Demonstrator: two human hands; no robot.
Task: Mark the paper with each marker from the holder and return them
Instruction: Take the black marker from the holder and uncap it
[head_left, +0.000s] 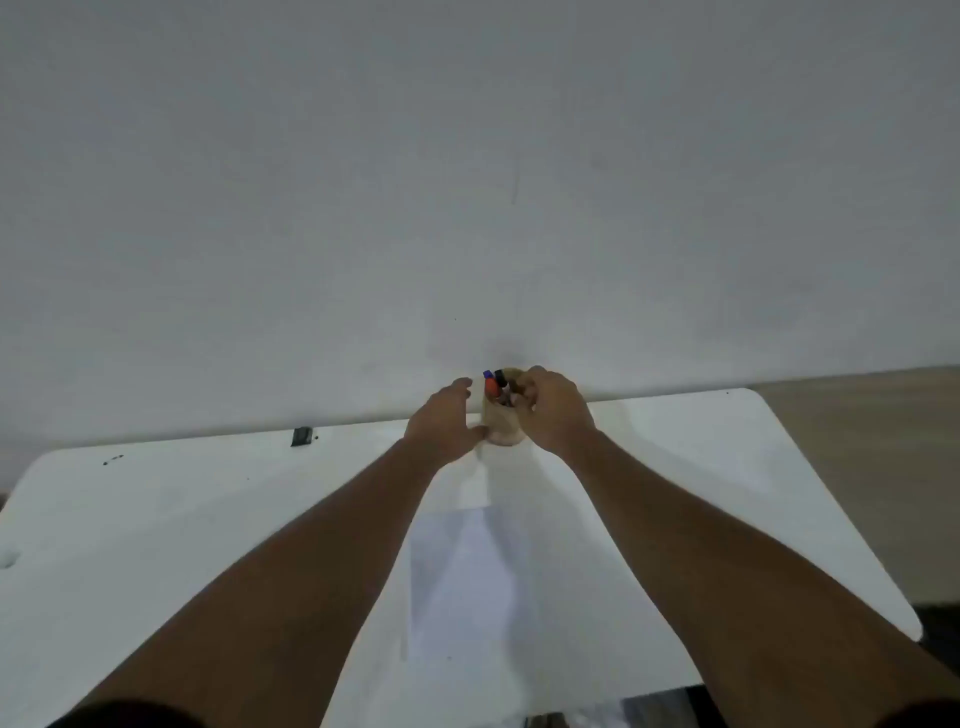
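A pale wooden holder (503, 431) stands at the far edge of the white table (182, 519), against the wall. Marker caps stick out of its top: a blue one (487, 374), an orange one (490, 387) and a black one (501, 377). My left hand (448, 422) cups the holder's left side, thumb touching its lower wall. My right hand (551, 410) reaches over the rim from the right, fingers curled onto a marker inside the holder; which marker is hidden by the fingers. A white sheet of paper (462, 582) lies between my forearms.
A small dark clip-like object (302, 436) sits at the table's back edge on the left, with tiny dark specks (111, 460) further left. A grey wall rises right behind the holder. Wooden floor (872, 467) shows beyond the table's right edge.
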